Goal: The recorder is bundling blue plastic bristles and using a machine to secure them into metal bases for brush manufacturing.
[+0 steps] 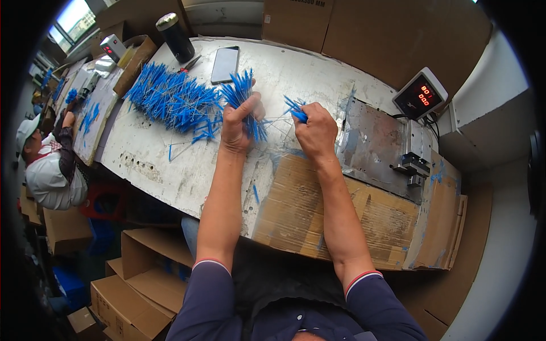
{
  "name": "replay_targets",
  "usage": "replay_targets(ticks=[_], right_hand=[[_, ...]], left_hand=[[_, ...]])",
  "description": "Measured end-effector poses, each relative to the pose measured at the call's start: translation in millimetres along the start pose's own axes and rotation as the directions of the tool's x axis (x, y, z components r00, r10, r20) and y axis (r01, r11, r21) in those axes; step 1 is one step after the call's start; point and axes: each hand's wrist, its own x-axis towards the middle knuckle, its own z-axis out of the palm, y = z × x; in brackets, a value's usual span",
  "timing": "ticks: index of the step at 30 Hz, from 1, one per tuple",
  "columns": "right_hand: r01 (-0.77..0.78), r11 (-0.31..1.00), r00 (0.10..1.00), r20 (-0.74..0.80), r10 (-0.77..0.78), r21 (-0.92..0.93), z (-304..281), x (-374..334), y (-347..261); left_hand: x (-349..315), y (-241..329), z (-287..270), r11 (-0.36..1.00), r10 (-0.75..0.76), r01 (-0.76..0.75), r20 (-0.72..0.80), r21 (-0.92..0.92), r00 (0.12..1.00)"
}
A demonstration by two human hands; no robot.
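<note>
My left hand is closed around a thick upright bundle of thin wire sticks with blue bristle-like ends. Blue ends stick out both above and below the fist. To its right, my right hand is closed on a smaller bunch of the same blue-ended sticks. Thin wires stretch across the gap between the two hands. A large loose pile of these blue-ended sticks spreads over the white worktable left of my left hand. One stray blue piece lies near the table's front edge.
Behind the pile stand a dark tumbler and a phone. Right of my hands are a metal plate with a clamp fixture and a red-digit display. Cardboard covers the front edge. A co-worker sits far left.
</note>
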Motion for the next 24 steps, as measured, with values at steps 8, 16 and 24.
replay_targets(ticks=[8,16,24], right_hand=[[-0.494,0.868,0.794,0.435,0.424,0.056,-15.5,7.0,9.0],[-0.477,0.829,0.829,0.462,0.315,0.292,2.8,-1.8,26.2],[-0.557,0.642,0.795,0.562,0.229,0.526,-2.6,3.5,16.1]], left_hand=[[-8.5,3.2,17.8,0.980,-0.141,0.122,0.114,0.158,0.983],[-11.0,2.0,21.2,0.947,-0.253,0.203,0.189,0.248,0.949],[-15.3,1.0,28.3,0.922,-0.295,0.229,0.181,0.313,0.938]])
